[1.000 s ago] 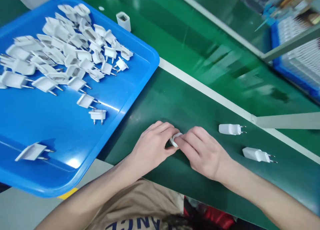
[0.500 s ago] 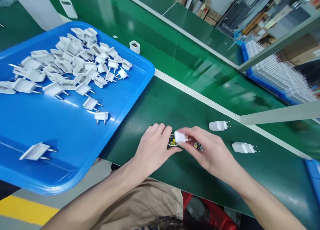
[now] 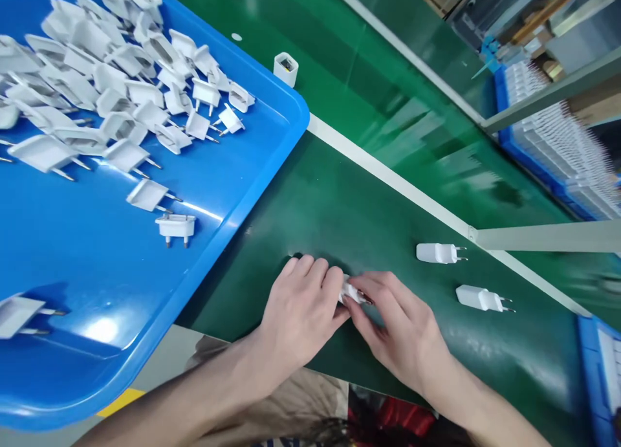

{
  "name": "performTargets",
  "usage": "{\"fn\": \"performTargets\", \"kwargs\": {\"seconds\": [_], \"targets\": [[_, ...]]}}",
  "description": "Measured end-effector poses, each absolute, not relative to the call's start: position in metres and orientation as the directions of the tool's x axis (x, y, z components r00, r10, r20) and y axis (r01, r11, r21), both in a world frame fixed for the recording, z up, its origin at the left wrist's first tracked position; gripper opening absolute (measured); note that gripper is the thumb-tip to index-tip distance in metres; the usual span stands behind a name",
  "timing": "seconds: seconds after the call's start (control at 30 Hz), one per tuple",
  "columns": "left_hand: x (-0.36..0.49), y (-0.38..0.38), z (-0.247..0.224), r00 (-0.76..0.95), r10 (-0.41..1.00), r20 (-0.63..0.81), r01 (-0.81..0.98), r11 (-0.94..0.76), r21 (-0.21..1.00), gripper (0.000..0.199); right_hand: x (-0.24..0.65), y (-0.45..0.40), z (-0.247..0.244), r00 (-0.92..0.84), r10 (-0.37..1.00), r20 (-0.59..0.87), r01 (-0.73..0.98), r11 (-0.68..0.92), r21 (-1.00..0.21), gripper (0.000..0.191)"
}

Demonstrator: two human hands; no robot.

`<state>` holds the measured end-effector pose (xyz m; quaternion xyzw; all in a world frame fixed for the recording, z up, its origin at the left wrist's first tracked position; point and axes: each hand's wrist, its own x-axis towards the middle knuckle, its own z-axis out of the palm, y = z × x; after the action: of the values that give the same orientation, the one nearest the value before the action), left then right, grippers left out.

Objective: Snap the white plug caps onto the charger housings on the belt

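Observation:
Between my hands, low over the green bench, is a white wall charger [image 3: 348,293] with its two pins toward the right. My left hand [image 3: 301,308] is closed around its housing end and hides most of it. My right hand [image 3: 400,321] pinches the white plug cap at the pin end between thumb and fingers. The cap sits against the housing; whether any gap is left between them cannot be seen. Two white chargers [image 3: 439,253] with pins lie on the bench to the right of my right hand.
At left a blue tray [image 3: 252,169] holds a heap of white plug caps [image 3: 129,94]. An open white housing [image 3: 286,70] stands beyond its corner. A frame post [image 3: 543,238] crosses at right. Another blue tray [image 3: 589,363] is at the right edge; one with white parts [image 3: 557,133] lies farther back.
The plug cap in my right hand has come onto the housing in my left, covering its open end and the circuit parts inside. The view has shifted closer to the bench.

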<state>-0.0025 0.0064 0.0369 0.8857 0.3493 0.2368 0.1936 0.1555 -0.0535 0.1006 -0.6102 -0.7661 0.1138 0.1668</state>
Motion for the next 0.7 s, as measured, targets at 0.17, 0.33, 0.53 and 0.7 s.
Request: {"fn": "performTargets", "kwargs": {"seconds": [0.17,0.33,0.53,0.7], "targets": [[-0.011,0.014,0.038,0.708,0.683,0.177,0.444,-0.626,0.641,0.029,0.155,-0.050,0.107,-0.178,0.983,0.051,0.905,0.184,-0.383,0.021],[-0.013,0.018,0.038,0.749,0.651,0.121,0.392,-0.583,0.711,0.031,0.158,-0.050,0.116,-0.196,0.980,-0.033,0.900,0.166,-0.403,0.025],[-0.009,0.018,0.042,0.725,0.679,0.112,0.409,-0.555,0.724,0.027,0.157,-0.047,0.120,-0.209,0.977,-0.048,0.902,0.174,-0.395,0.022],[-0.009,0.018,0.044,0.717,0.687,0.123,0.407,-0.555,0.726,0.020,0.155,-0.045,0.117,-0.269,0.963,-0.013,0.928,0.255,-0.272,0.016]]}}
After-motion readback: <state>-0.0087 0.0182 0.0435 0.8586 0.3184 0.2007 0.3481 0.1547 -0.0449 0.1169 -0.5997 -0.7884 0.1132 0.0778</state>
